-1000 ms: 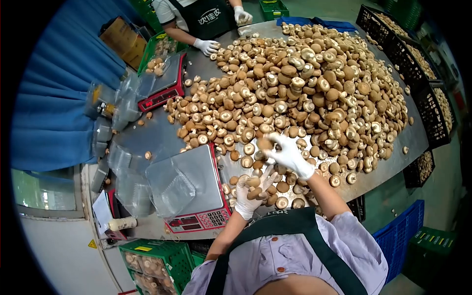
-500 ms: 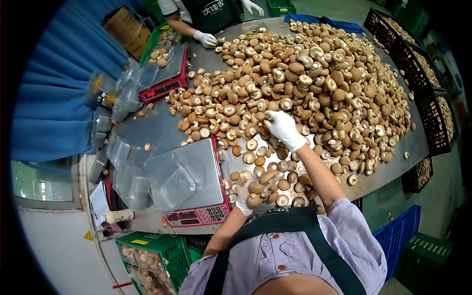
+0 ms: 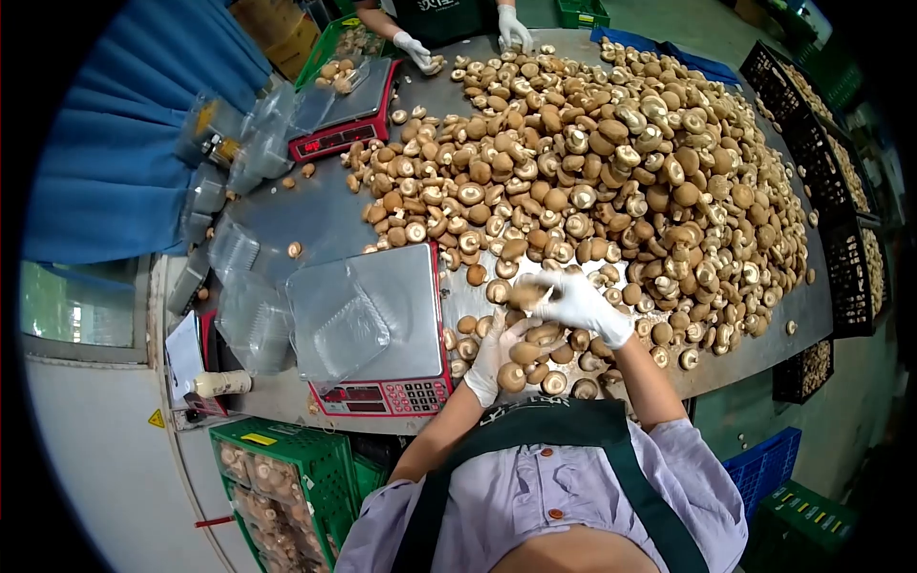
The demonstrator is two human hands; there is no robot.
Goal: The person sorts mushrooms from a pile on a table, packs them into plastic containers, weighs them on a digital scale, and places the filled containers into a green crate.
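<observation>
My right hand (image 3: 585, 306), in a white glove, has its fingers closed around a brown-capped mushroom (image 3: 527, 294). Just below it, my gloved left hand (image 3: 490, 361) cradles several mushrooms (image 3: 522, 353) near the table's front edge. The two hands are close together, partly overlapping in view, so some of the left fingers are hidden. A large heap of mushrooms (image 3: 592, 162) spreads over the metal table beyond them. To the left of my hands stands a red-framed scale (image 3: 420, 286), with a clear plastic tray (image 3: 353, 329) on its plate.
More clear trays (image 3: 256, 320) lie left of the scale. A second red scale (image 3: 349, 119) carries mushrooms at the back left. Across the table a co-worker's gloved hands (image 3: 516, 31) touch the heap's edge. Black crates (image 3: 845, 272) line the right side; a green crate (image 3: 315, 468) stands below.
My right hand has come back from the heap toward my left hand, now with a mushroom in its fingers. The co-worker's other hand has come down to the heap. The view has shifted slightly.
</observation>
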